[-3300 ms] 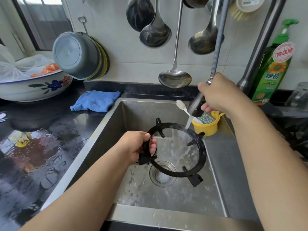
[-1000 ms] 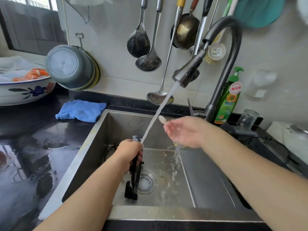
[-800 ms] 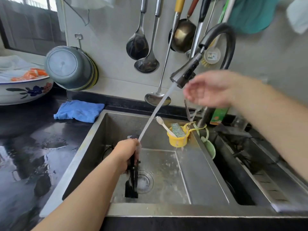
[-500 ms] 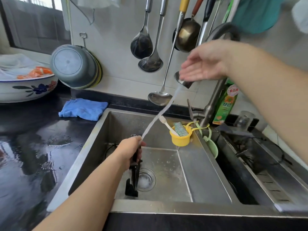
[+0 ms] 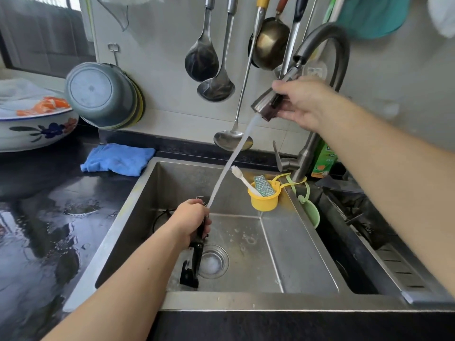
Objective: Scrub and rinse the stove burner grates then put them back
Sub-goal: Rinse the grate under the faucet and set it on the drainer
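Streaming from the faucet spray head [image 5: 264, 104], a slanted jet of water [image 5: 231, 158] is directed down onto a black burner grate [image 5: 194, 257] held edge-on inside the steel sink [image 5: 290, 301], seen from the single head view. The grate is gripped near its top by the left hand [image 5: 190, 223], whose fingers are curled tightly round the rim; its lower foot is seen just beside the round drain [image 5: 213, 260], though whether it touches the sink floor cannot be told. The spray head is held above the sink's back edge by the right hand [image 5: 301, 103], with thumb and fingers clamped round the nozzle. A yellow cup [image 5: 263, 200] holding a white toothbrush [image 5: 242, 179] and a scouring pad [image 5: 263, 185] is hung at the sink's far right corner, below the faucet. A folded blue cloth [image 5: 118, 159] is laid on the wet black worktop [image 5: 49, 205] just left of the sink's back corner, with a flowered basin [image 5: 34, 130] farther left. Ladles [image 5: 214, 70] are hung on the wall behind the sink.
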`<move>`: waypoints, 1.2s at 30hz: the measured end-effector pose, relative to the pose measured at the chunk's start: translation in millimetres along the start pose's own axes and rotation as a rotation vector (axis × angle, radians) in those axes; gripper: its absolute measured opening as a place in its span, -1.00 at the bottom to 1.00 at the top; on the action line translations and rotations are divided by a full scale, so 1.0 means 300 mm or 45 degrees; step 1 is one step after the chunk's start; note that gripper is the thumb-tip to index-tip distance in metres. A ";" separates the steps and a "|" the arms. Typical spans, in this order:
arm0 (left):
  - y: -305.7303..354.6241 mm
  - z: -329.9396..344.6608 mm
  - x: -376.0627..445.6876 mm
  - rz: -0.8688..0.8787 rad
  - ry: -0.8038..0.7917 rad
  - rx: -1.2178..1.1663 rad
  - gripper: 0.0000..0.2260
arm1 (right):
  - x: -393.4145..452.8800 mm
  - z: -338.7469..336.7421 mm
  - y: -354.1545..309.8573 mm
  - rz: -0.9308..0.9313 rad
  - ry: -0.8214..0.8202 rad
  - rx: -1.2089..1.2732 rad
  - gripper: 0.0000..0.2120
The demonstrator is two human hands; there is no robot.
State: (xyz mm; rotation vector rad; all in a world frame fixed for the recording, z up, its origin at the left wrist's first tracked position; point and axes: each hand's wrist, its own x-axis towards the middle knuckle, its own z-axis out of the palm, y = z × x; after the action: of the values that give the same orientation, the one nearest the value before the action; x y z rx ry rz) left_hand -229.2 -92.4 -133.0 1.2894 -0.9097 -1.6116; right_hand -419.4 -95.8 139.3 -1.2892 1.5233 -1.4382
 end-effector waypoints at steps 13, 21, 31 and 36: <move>-0.001 0.008 -0.015 -0.019 -0.048 0.187 -0.87 | -0.067 -0.030 0.295 0.029 -0.240 -0.376 -0.56; 0.013 0.041 -0.053 -0.086 -0.234 0.066 -0.80 | -0.103 0.041 0.260 0.035 -0.308 -0.188 -0.81; 0.022 0.046 -0.073 -0.111 -0.293 0.089 -0.80 | -0.098 0.046 0.277 0.113 -0.221 -0.195 -0.73; 0.029 0.034 -0.070 0.008 -0.142 0.299 -0.86 | -0.075 0.060 0.285 0.094 -0.176 -0.225 -0.75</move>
State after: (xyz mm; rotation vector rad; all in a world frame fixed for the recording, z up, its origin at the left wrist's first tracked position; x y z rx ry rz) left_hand -235.5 -75.8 -115.5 1.3625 -1.1995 -1.6210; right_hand -414.0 -88.3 49.4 -1.3899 1.6152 -1.1650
